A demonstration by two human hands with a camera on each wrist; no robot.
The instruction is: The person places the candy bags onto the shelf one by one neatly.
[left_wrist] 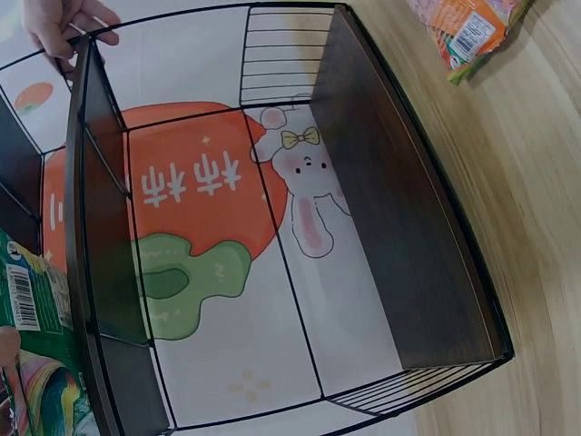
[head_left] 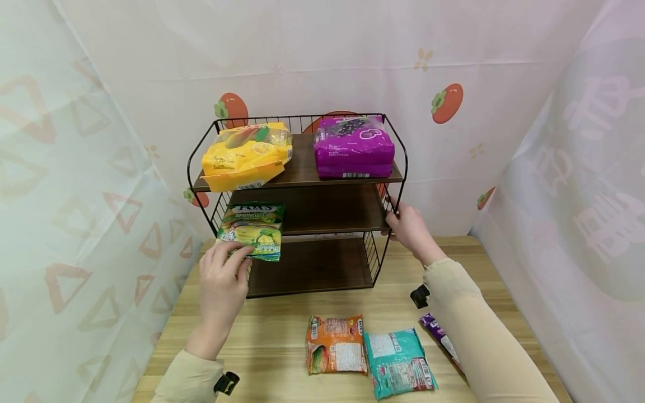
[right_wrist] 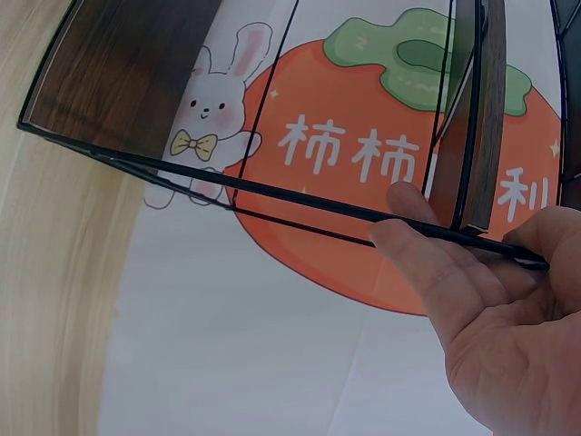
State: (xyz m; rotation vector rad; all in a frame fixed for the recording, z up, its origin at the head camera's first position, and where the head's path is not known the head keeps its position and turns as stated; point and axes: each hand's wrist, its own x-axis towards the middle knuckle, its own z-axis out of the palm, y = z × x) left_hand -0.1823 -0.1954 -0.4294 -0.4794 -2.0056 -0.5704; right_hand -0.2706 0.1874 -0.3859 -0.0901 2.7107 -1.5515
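Observation:
My left hand (head_left: 224,274) pinches the lower edge of a green candy bag (head_left: 254,230) marked FOX'S SPRING TEA, thumb below and fingers on top. The bag lies at the left end of the middle board of a three-tier shelf rack (head_left: 327,221) with dark boards and black wire sides. In the left wrist view only part of the green bag (left_wrist: 36,300) shows, at the left edge. My right hand (head_left: 410,226) grips the rack's right side at the middle board. In the right wrist view, thumb and fingers of the right hand (right_wrist: 499,336) close around the black wire.
On the top board sit a yellow bag (head_left: 247,157) at left and a purple bag (head_left: 354,148) at right. An orange bag (head_left: 336,344), a teal bag (head_left: 399,361) and a purple packet (head_left: 440,336), partly hidden by the right arm, lie on the wooden table (head_left: 272,347).

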